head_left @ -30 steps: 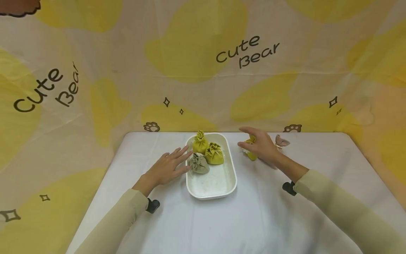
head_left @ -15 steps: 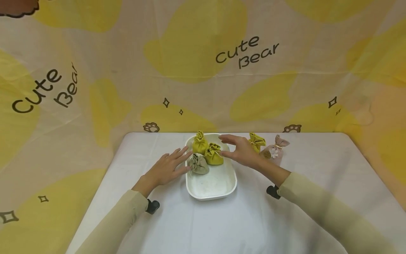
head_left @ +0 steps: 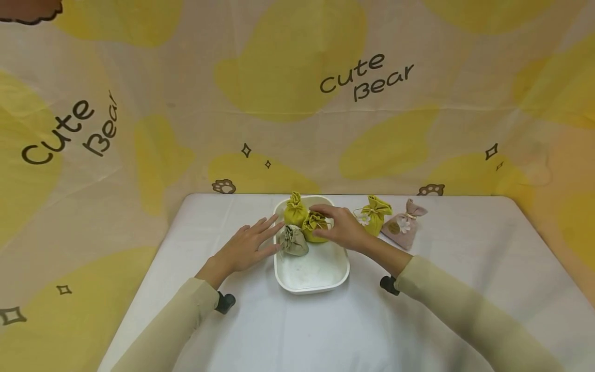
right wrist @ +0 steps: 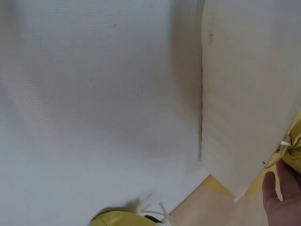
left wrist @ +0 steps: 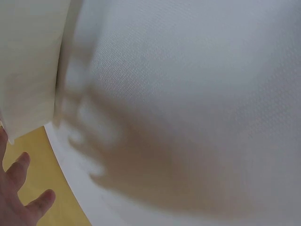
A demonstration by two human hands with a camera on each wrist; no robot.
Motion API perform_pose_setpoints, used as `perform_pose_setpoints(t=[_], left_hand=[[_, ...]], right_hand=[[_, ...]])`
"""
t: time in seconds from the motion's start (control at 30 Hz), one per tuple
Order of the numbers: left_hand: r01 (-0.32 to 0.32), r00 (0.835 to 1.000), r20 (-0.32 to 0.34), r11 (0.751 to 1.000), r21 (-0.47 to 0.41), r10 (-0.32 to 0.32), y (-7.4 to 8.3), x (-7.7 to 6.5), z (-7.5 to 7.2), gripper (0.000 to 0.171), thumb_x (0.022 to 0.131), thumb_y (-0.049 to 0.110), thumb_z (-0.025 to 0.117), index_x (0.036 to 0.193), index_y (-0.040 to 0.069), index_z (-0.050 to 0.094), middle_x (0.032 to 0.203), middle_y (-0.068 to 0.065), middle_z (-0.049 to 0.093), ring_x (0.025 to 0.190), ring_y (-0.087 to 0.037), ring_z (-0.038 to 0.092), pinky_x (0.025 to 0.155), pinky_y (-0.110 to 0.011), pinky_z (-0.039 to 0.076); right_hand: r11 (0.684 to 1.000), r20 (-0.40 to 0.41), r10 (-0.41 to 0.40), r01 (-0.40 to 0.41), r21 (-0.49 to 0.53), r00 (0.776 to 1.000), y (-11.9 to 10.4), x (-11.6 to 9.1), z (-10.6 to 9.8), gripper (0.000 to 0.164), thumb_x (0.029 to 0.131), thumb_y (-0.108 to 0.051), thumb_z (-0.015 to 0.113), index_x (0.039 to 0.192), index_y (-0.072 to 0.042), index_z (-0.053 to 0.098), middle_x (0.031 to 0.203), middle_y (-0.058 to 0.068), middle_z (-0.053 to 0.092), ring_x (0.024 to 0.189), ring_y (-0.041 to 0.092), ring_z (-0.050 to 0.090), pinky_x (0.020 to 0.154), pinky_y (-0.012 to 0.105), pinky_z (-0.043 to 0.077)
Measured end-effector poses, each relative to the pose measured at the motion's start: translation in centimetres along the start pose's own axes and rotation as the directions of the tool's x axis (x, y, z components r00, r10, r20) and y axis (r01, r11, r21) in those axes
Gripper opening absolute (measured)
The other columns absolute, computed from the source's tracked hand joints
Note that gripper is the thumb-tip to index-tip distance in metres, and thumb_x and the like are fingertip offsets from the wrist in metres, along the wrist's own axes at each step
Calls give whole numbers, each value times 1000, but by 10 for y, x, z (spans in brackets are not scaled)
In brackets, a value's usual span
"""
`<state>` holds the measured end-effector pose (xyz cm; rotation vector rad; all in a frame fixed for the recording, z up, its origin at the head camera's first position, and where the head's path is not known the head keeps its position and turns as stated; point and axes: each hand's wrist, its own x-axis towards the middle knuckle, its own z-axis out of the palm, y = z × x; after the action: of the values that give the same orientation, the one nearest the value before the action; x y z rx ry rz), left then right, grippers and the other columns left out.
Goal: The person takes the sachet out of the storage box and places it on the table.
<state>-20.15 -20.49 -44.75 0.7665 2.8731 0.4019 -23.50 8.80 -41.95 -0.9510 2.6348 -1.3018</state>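
A white tray point(head_left: 311, 284) holds two yellow-green drawstring pouches, one at the back point(head_left: 295, 211) and one at the right point(head_left: 312, 235), plus a grey-green pouch point(head_left: 295, 243). My right hand point(head_left: 344, 227) reaches over the tray's right side, thumb and fingers spread on either side of the right yellow pouch. In the right wrist view its fingers point(right wrist: 269, 188) are close against a yellow pouch point(right wrist: 294, 150); firm contact cannot be made out. At the tray's left rim, my left hand point(head_left: 246, 247) lies with spread, straight fingers, fingertips beside the grey-green pouch.
Right of the tray, another yellow pouch point(head_left: 375, 214) with a white flower and a pink pouch point(head_left: 404, 227) stand on the white table point(head_left: 316, 330). A patterned yellow cloth point(head_left: 288, 129) hangs along the back and sides.
My right hand has moved left from beside the table pouches to the right yellow pouch in the tray, leaving those two uncovered. The left hand stays at the tray rim.
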Motion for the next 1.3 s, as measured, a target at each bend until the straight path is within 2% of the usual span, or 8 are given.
perform_pose_setpoints(t=[0.23,0.47,0.77,0.93,1.07,1.3], left_hand=[[2,1000,-2,1000,2,-2,0,0,1,68,100,66,34,159,33,24,166,9,10,150,-30,21,115,-60,22],[7,1000,5,1000,-12,-7,2,0,1,69,100,65,34,159,33,24,166,9,9,150,-31,19,115,-61,21],[-6,1000,-16,1000,-13,6,1,0,1,68,100,64,35,159,31,25,166,8,11,150,-32,21,115,-60,23],[-11,1000,-22,1000,-11,11,0,0,1,68,101,64,34,159,31,25,166,9,10,150,-31,21,115,-60,24],[-14,1000,-27,1000,-15,14,0,1,0,68,101,64,35,159,30,26,166,8,12,150,-32,21,115,-61,23],[-8,1000,-18,1000,-18,8,0,0,1,67,100,64,36,159,31,26,166,8,12,150,-31,20,115,-60,23]], right_hand=[[998,70,22,-18,-55,997,0,1,3,60,85,-5,79,140,-3,55,139,14,58,127,32,56,105,46,46],[987,103,70,-53,-154,992,-1,2,5,51,85,-2,77,134,-6,60,130,12,65,120,30,62,101,46,49],[983,68,24,-12,-183,997,-1,1,6,44,85,-2,77,127,-5,65,125,10,68,117,28,64,100,44,50],[982,17,-14,17,-190,1000,1,0,4,37,87,-4,75,124,-5,67,121,10,70,112,27,67,96,45,52],[984,-20,-23,19,-177,1000,1,-1,1,33,89,-3,73,121,-4,68,118,10,71,108,28,68,94,45,53],[990,-18,-41,38,-137,999,-2,-4,-6,30,89,-2,72,119,0,69,115,12,72,107,29,69,91,44,55]])
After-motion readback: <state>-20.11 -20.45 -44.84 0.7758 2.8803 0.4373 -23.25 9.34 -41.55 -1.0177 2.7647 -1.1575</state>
